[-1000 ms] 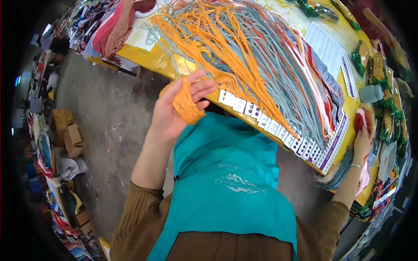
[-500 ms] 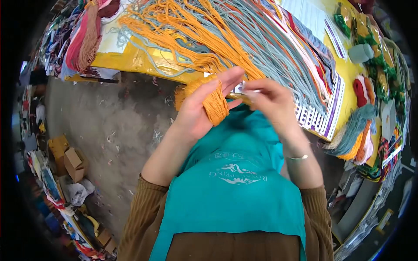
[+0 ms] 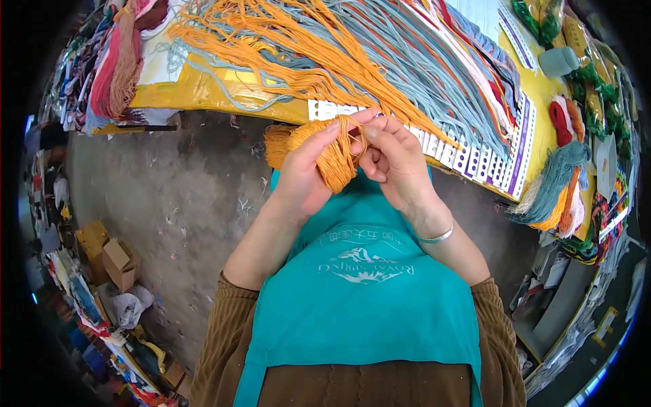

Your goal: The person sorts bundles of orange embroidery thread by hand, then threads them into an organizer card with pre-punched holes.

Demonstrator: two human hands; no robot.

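Note:
My left hand (image 3: 306, 178) is wrapped round a thick bundle of orange embroidery thread (image 3: 332, 166), held just off the table's front edge. My right hand (image 3: 401, 157) is at the bundle's right side, thumb and fingers pinched on a few orange strands pulled slightly away from it. One end of the bundle sticks out to the left behind my left hand. Beyond my hands, long loose orange strands (image 3: 339, 57) lie across the table, their ends reaching a punched white card strip (image 3: 434, 146). Blue-grey strands (image 3: 447, 102) are spread beside them.
The yellow table (image 3: 203, 91) has a taped edge. Red and brown skeins (image 3: 122, 74) hang at its left. On the right are a green-grey thread spool (image 3: 559, 62), mixed skeins (image 3: 553, 183) and packets with green ends (image 3: 590, 88). Cardboard boxes (image 3: 122, 261) stand on the floor.
My right hand has come left to the bundle and now pinches strands on it. The strands on the table now reach further right over the card strip.

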